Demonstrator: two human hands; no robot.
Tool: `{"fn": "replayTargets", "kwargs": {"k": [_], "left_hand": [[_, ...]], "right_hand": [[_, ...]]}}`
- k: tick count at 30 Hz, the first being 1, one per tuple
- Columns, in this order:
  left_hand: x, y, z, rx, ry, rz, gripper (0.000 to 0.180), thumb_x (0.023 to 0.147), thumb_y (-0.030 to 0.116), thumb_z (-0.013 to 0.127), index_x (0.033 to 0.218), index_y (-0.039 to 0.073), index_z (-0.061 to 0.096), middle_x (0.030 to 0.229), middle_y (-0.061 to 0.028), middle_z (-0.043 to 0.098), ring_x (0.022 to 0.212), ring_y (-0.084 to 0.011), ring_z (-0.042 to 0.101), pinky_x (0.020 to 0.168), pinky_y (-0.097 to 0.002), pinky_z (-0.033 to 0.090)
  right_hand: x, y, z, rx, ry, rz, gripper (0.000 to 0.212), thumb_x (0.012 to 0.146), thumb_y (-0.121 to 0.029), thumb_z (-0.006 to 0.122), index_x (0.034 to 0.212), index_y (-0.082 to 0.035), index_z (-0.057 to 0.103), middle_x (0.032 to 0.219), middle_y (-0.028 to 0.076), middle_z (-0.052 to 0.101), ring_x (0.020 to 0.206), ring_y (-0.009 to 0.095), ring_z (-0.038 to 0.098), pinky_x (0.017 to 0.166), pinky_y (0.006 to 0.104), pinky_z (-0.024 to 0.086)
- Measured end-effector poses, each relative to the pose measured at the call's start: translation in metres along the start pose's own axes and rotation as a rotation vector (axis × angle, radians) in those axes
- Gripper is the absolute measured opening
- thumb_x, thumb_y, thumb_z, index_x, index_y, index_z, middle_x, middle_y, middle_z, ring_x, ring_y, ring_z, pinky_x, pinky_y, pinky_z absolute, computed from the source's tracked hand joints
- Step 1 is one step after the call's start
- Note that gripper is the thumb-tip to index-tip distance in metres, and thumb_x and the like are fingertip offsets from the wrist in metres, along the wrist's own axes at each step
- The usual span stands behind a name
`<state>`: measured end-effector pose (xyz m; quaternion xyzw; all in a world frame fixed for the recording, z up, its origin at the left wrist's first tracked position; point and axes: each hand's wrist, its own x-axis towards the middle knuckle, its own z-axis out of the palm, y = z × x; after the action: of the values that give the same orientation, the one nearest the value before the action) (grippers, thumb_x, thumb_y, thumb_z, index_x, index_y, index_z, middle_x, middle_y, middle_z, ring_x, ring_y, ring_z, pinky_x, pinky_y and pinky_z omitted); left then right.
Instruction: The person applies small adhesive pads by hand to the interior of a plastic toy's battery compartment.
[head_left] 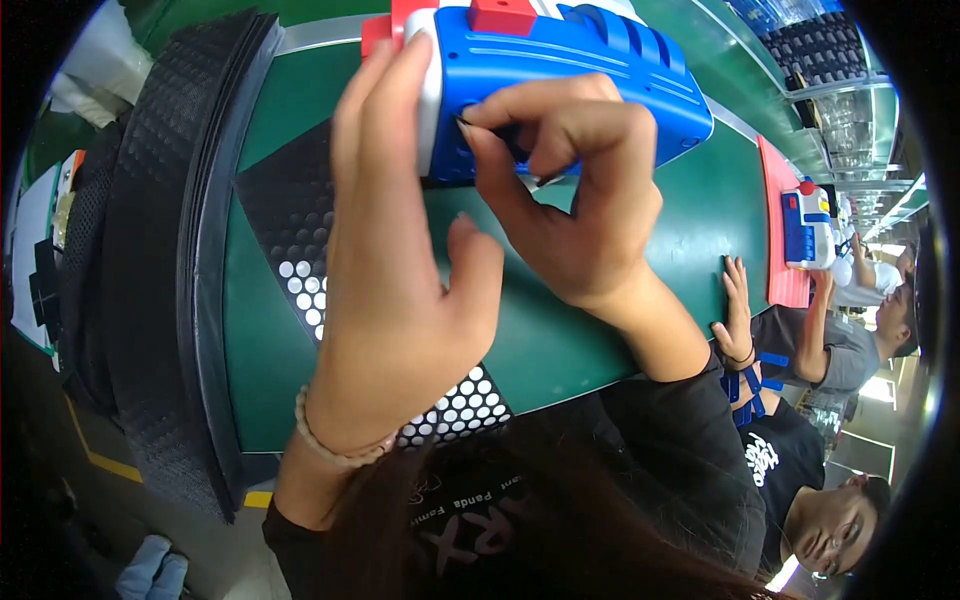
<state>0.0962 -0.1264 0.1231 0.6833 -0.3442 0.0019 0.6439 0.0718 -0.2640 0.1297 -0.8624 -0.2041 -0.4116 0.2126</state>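
Note:
A blue plastic housing with a white end section and red parts on top lies at the far side of the green table. My left hand is open, fingers stretched up along its white end; whether they press on it is hard to tell. My right hand is closed in a pinch in front of the blue side, a small black piece between thumb and index fingertip. Under my left hand lies a black sheet of round pads, with rows of white dots at the bare spots.
A stack of black textured sheets stands along the table's left edge. At right, a similar blue and white housing sits on a red mat. Co-workers sit on that side, one person's hand resting on the green table.

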Motion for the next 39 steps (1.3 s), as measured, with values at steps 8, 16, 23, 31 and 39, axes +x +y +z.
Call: {"fn": "replayTargets", "kwargs": {"k": [8, 16, 23, 31, 39], "left_hand": [[-0.004, 0.003, 0.002, 0.005, -0.057, -0.022, 0.076, 0.060, -0.014, 0.033, 0.134, 0.004, 0.028, 0.137, -0.0095, 0.031, 0.128, -0.0226, 0.029, 0.102, -0.0364, 0.025], [-0.022, 0.002, 0.022, 0.187, -0.106, 0.002, 0.065, 0.067, -0.012, 0.040, 0.130, 0.002, 0.035, 0.129, -0.0160, 0.042, 0.122, -0.0273, 0.039, 0.097, -0.0332, 0.032], [-0.011, -0.007, 0.026, 0.044, -0.011, -0.025, 0.041, 0.076, -0.002, 0.057, 0.115, 0.001, 0.046, 0.103, -0.0155, 0.055, 0.093, -0.0260, 0.056, 0.076, -0.0314, 0.045], [0.024, -0.014, 0.018, 0.566, 0.211, 0.334, 0.048, 0.072, 0.010, 0.067, 0.116, 0.006, 0.050, 0.115, -0.0132, 0.049, 0.103, -0.0266, 0.048, 0.086, -0.0349, 0.039], [0.053, -0.034, 0.021, 0.063, 0.015, 0.193, 0.032, 0.077, 0.002, 0.060, 0.109, 0.006, 0.061, 0.124, -0.0127, 0.050, 0.093, -0.0126, 0.052, 0.076, -0.0240, 0.042]], "right_hand": [[0.000, -0.010, 0.002, -0.059, 0.067, 0.156, 0.029, 0.057, 0.005, 0.060, 0.078, -0.005, 0.043, 0.072, 0.007, 0.047, 0.063, 0.025, 0.046, 0.057, 0.0330, 0.037], [0.010, -0.006, -0.020, -0.414, 0.051, 0.423, 0.040, 0.067, -0.010, 0.076, 0.085, -0.004, 0.042, 0.058, 0.003, 0.052, 0.049, 0.008, 0.050, 0.045, 0.0190, 0.041], [-0.013, 0.017, -0.058, 0.000, 0.023, 0.271, 0.013, 0.073, -0.002, 0.065, 0.084, -0.002, 0.058, 0.073, 0.006, 0.058, 0.065, 0.016, 0.056, 0.061, 0.0246, 0.045], [-0.041, 0.020, -0.075, -0.044, 0.066, 0.265, 0.016, 0.065, 0.000, 0.067, 0.080, -0.006, 0.067, 0.099, 0.012, 0.059, 0.088, 0.022, 0.056, 0.072, 0.0302, 0.046], [-0.051, 0.068, -0.103, -0.020, 0.263, 0.268, 0.014, 0.073, 0.004, 0.062, 0.086, 0.000, 0.065, 0.107, 0.017, 0.057, 0.097, 0.022, 0.055, 0.084, 0.0300, 0.044]]}}
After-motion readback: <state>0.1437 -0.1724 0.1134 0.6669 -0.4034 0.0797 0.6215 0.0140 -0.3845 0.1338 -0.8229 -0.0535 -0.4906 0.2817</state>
